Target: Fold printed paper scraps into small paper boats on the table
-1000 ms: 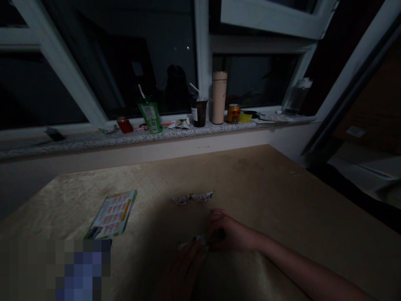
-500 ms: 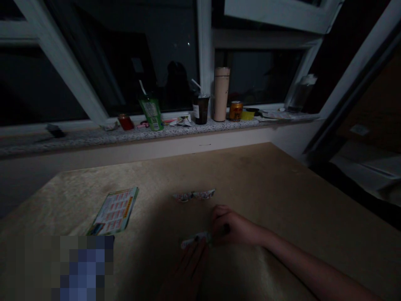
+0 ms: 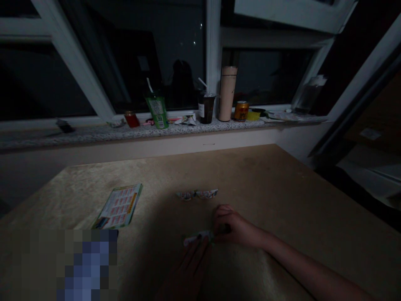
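A small folded strip of printed paper [image 3: 198,237] lies on the tabletop in front of me, pale with green and red marks. My left hand [image 3: 190,265] rests flat over its near edge, fingers stretched out, in deep shadow. Curled in at the strip's right end is my right hand [image 3: 230,227], thumb and fingers closed on the paper there; the exact contact is hard to see in the dark. Farther up the table lie two joined fan-shaped pieces of folded printed paper [image 3: 197,195], touched by neither hand.
On the brown table [image 3: 257,175], a printed booklet or card [image 3: 120,205] lies at left. A blurred blue patch [image 3: 89,263] covers the lower left. The windowsill [image 3: 188,130] holds a green cup [image 3: 157,110], dark drink cup [image 3: 206,109], pink flask [image 3: 227,94], gold can [image 3: 241,111] and red jar [image 3: 131,119].
The whole view has shifted slightly, so things appear a little farther right. Both hands keep nearly the same place and pose at the paper strip.
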The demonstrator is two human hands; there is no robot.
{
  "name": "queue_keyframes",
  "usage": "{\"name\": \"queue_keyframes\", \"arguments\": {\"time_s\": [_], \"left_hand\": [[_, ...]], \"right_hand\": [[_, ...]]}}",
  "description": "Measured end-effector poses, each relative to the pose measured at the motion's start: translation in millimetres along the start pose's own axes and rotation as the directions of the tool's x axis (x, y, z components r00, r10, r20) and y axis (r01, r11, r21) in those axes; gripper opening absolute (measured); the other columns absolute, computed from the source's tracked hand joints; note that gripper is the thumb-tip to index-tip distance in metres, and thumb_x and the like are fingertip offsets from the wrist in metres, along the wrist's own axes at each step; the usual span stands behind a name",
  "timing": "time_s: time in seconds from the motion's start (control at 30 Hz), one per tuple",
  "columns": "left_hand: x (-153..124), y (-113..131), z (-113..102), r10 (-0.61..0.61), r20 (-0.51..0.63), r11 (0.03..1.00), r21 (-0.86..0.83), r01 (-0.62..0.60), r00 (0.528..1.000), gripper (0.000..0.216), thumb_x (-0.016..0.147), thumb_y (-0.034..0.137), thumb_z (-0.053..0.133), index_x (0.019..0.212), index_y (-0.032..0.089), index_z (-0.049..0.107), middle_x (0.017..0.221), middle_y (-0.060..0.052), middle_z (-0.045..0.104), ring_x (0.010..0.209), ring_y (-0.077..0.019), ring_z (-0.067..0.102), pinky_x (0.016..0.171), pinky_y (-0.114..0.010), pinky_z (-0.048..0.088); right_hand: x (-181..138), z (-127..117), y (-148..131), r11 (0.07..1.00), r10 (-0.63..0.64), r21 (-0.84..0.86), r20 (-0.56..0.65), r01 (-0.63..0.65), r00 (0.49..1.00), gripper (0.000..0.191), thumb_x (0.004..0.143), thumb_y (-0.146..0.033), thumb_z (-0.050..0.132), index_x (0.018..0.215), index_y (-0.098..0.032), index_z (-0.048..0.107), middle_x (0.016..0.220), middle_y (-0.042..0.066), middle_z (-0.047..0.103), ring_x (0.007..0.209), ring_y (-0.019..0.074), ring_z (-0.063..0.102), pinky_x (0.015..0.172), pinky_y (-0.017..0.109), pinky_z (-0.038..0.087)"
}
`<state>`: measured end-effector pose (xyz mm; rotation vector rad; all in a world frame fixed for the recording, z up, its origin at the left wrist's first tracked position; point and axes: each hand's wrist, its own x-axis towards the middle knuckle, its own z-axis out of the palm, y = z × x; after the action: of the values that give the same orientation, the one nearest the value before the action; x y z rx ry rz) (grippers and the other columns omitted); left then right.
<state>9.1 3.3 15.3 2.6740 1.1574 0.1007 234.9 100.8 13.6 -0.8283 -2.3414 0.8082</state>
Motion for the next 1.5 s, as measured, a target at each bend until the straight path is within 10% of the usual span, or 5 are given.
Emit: {"name": "queue_keyframes", "arguments": {"time_s": [1.5], "left_hand": [[8.8,7.6,-6.9,-0.105,0.056,0.994,-0.005,0.105,0.993,0.076,0.082,0.036,0.061,0.147,0.018,0.027,0.151,-0.012,0.028,0.135,-0.0329,0.027,0.107,-0.048,0.029]], "right_hand": [[11.0,-1.0,0.5,0.993,0.118,-0.038,0.113,-0.114,0.987,0.018,0.064,-0.012,0.074,0.079,-0.020,0.066,0.085,-0.001,0.060,0.094,0.0192,0.052,0.091,0.034,0.031]]}}
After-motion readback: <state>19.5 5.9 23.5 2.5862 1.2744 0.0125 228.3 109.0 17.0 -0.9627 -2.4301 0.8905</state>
